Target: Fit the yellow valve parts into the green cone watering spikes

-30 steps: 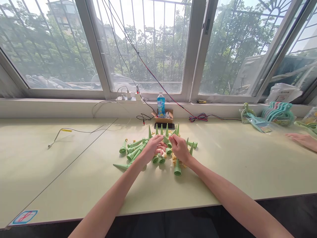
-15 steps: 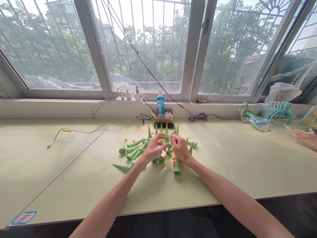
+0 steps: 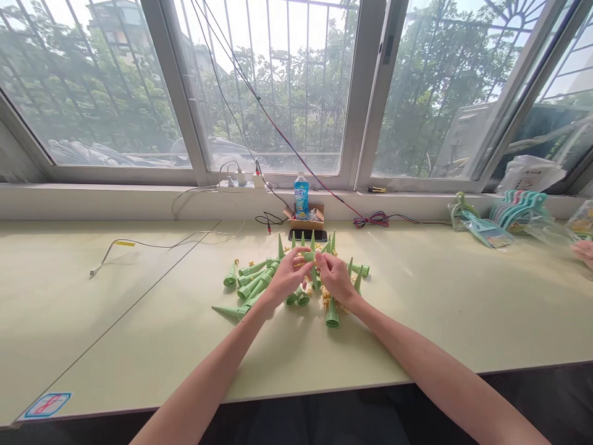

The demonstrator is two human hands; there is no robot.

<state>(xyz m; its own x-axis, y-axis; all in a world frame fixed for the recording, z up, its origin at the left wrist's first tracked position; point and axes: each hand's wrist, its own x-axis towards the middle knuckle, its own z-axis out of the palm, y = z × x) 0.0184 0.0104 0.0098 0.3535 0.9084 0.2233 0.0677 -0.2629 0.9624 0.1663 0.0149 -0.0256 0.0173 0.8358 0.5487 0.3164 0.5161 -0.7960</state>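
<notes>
Over a pile of green plant watering spikes, my left hand (image 3: 288, 278) is closed on one green watering spike (image 3: 309, 255), its fingers around the wide end. My right hand (image 3: 337, 278) pinches at the near side of the same spike; a small piece may be in its fingertips, but I cannot make it out. Small yellow valves (image 3: 325, 301) lie under and beside my right hand. To the left, several more spikes (image 3: 259, 281) lie on their sides, and others stand point up behind my hands. One spike (image 3: 332, 316) lies with its open threaded end toward me.
A blue bottle (image 3: 301, 196) stands at an open cardboard box (image 3: 306, 225), with a black phone (image 3: 319, 235) in front. Cables (image 3: 377, 218) lie along the sill. At right are bagged green hangers-like items (image 3: 519, 210) and a blurred hand of another person (image 3: 584, 252).
The held spike has tilted so that less of its body shows, and my hands have shifted slightly. At the far right, the other person's hand has moved toward the frame's edge.
</notes>
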